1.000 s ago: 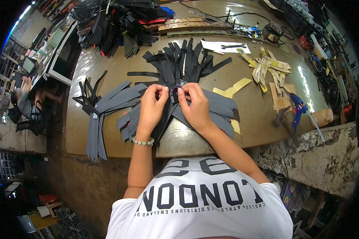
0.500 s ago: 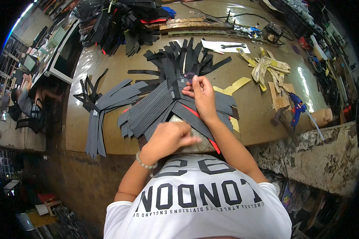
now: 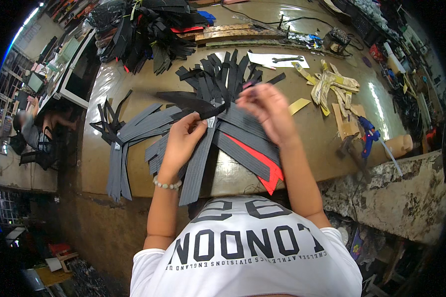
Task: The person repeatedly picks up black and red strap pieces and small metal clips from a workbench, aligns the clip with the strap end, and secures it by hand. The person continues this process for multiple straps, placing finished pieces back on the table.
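Dark strip [image 3: 193,102] is pinched by left hand [image 3: 183,141], small dark piece [image 3: 250,85] by right hand [image 3: 265,106]; fanned stack [image 3: 233,138] w/ red piece [image 3: 262,166] could be nudged off desk [image 3: 134,74] edge by forearms

Left hand [image 3: 183,141] pinching dark strip [image 3: 186,101], right hand [image 3: 262,106] perhaps gripping its end, workbench [image 3: 312,133]
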### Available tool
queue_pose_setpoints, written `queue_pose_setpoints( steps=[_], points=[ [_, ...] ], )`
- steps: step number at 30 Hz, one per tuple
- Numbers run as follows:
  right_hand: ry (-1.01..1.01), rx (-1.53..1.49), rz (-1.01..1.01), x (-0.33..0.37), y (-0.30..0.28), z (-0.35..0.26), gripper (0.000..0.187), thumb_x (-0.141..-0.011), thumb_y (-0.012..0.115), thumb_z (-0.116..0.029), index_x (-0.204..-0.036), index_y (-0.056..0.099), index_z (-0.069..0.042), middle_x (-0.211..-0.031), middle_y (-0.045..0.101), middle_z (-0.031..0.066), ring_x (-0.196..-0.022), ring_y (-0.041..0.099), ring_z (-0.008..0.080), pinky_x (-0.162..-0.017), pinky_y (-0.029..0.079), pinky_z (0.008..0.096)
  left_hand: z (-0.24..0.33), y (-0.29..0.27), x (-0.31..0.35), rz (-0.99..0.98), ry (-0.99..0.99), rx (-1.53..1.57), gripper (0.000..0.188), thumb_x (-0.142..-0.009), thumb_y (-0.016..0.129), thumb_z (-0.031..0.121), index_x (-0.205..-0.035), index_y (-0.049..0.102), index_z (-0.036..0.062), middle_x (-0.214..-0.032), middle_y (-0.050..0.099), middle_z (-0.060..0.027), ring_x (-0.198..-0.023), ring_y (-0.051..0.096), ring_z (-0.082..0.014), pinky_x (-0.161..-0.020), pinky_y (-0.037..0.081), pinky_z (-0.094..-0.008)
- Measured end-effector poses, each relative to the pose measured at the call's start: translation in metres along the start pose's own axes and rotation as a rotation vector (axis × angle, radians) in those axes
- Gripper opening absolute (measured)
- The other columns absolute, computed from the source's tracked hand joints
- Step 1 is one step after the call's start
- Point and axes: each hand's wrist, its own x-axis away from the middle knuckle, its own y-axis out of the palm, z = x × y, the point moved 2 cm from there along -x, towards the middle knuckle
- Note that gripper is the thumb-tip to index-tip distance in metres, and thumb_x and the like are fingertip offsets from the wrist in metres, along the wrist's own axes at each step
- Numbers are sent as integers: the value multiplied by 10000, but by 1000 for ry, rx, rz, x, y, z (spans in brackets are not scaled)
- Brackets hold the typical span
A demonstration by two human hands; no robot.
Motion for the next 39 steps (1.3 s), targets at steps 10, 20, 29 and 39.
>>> queue_pose_setpoints(
  steps=[10, 20, 29, 39],
  points=[
    [-236, 668, 34, 9, 31, 71, 164, -947, 579, -95, -920, 578, 67, -927, 603, 120, -811, 635, 153, -684, 558, 275, -39, 1, -10, -192, -265, 493, 196, -898, 687, 188, -962, 661, 5, -784, 644, 24, -657, 565, -24, -597, 468, -164],
    [-446, 977, -8, 12, 36, 69, 99, -885, 632, -35, -852, 585, 46, -957, 606, 131, -801, 633, 196, -684, 515, 284, -43, 2, 0, -80, -217, 483, 195, -922, 654, 179, -947, 641, -14, -798, 658, -11, -665, 593, -45, -601, 500, -185],
    [-542, 1151, -83, 18, 42, 67, 122, -849, 655, -58, -824, 577, 32, -983, 601, 147, -811, 629, 296, -709, 508, 339, -39, 8, 6, 39, -162, 334, 227, -928, 642, 212, -890, 626, -11, -728, 606, 17, -633, 531, -43, -583, 440, -198],
    [-146, 548, 78, 4, 23, 76, 236, -995, 497, -193, -927, 513, 32, -970, 612, 157, -863, 660, 224, -750, 553, 348, -3, -13, 21, 52, 5, -525, 168, -862, 664, 174, -930, 644, 22, -798, 638, -40, -747, 600, -183, -678, 479, -335]
  ],
)
